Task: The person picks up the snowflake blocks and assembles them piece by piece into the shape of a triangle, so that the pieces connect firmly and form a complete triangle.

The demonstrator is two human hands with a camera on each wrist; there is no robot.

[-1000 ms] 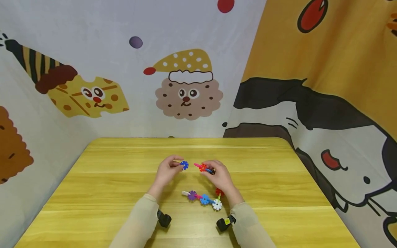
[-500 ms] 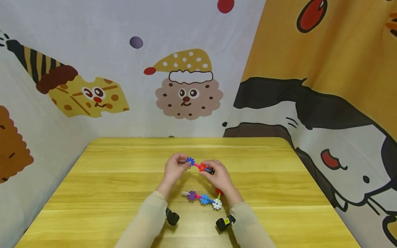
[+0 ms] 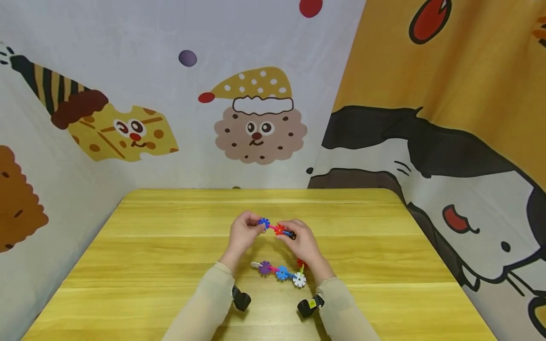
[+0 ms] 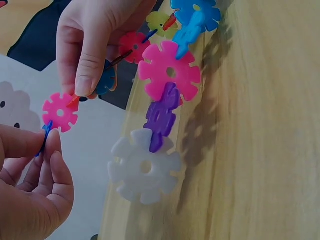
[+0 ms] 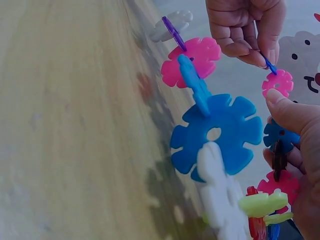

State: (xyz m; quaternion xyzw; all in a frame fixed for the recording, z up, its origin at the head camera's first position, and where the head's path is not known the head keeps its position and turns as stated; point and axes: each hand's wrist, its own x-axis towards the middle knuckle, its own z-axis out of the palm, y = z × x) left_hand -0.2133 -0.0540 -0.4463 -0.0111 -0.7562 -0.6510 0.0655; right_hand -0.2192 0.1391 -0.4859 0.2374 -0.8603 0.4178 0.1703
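Note:
My left hand (image 3: 244, 233) pinches a dark blue snowflake disc (image 3: 264, 223) between thumb and fingers. Its edge meets a slot of a pink snowflake disc (image 4: 60, 113); how deep it sits is hard to see. That pink disc is the end of a snowflake-disc chain, which my right hand (image 3: 302, 239) grips near a red disc (image 3: 279, 229). Blue (image 5: 281, 136) and brown discs follow under the right fingers, partly hidden. Lower down, toward the body, more of the chain shows a purple disc (image 3: 265, 267), a light blue disc (image 3: 282, 273) and a white disc (image 3: 299, 280).
The wooden table (image 3: 128, 265) spreads around both hands. Behind it hangs a cartoon-printed cloth (image 3: 260, 38). A black wrist camera (image 3: 241, 300) sits on the left wrist, and another black camera (image 3: 308, 308) on the right.
My left hand has moved right with the dark blue disc, from apart to against the pink end disc. The right hand has stayed almost still.

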